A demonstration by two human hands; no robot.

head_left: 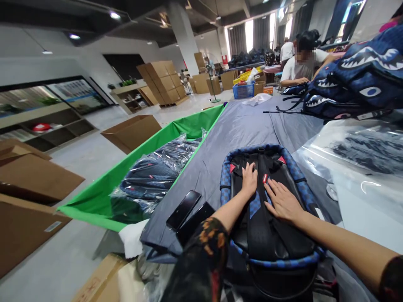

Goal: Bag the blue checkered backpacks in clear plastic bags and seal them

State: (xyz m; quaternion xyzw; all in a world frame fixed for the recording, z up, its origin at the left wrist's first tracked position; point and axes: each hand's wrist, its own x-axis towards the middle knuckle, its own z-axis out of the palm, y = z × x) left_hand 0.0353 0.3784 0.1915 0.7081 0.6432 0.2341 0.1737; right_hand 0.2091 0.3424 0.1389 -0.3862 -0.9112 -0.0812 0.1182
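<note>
The left hand (249,178) lies palm-down on the back panel of a backpack (267,209), fingers slightly curled and pressing, gripping nothing. The right hand (282,202) sits just beside it at 4 o'clock, flat with fingers spread, also resting on the panel rather than holding it. The 2 hands are close together near the top of the shoulder straps.

The backpack lies face-down at the near edge of the table (252,121), straps up, its blue checkered rim framing a black padded back. It looks soft and padded, likely light and floppy when empty, so it should give under the palms; the rim or the carry loop at 12 o'clock looks like the firmest place to take hold. The strap webbing seems less slippery than the panel.

At 9 o'clock of the backpack, 2 phones (190,214) lie on the grey table cover. Farther at 10 o'clock, a green bin (94,201) holds bagged backpacks (154,176). At 3 o'clock lies a clear plastic bag (362,167), likely slippery. At 1 o'clock, shark-print backpacks (355,84) are piled up, and a seated person (299,63) works beyond them.
</note>
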